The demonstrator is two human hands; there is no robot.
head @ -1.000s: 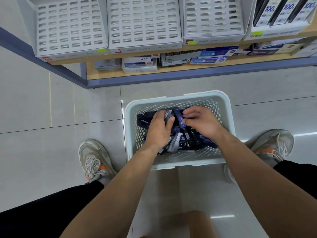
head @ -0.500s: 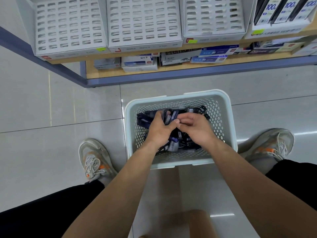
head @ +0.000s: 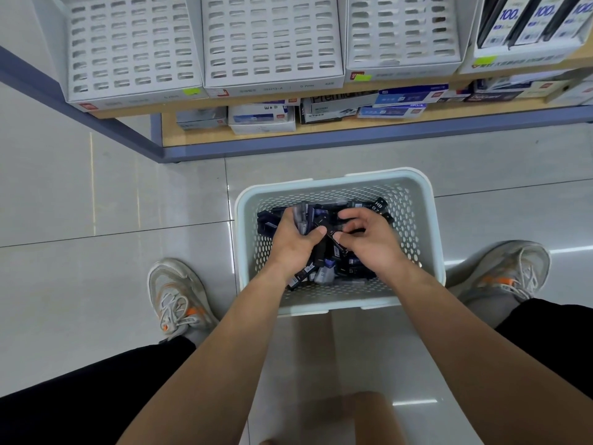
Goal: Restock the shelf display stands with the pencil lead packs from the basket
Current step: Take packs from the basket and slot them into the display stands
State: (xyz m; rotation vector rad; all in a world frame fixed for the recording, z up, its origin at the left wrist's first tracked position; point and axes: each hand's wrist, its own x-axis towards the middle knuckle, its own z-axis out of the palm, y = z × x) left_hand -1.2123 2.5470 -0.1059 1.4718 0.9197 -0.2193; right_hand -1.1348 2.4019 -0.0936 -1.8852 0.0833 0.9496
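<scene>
We find the pencil lead packs (head: 351,263) heaped in the basket (head: 333,176) at 12 o'clock — left hand (head: 292,244) curled round several, right hand (head: 373,244) pinching one. We judge them light, stiff, slick; take the long edges.

Curled left hand (head: 293,245) beside curled right hand (head: 372,242)

Perforated plastic basket (head: 430,220), glossy floor tiles (head: 96,194)

pencil lead packs (head: 322,254): part hidden by left hand (head: 292,243) | right hand (head: 373,244): fingers blurred
</scene>
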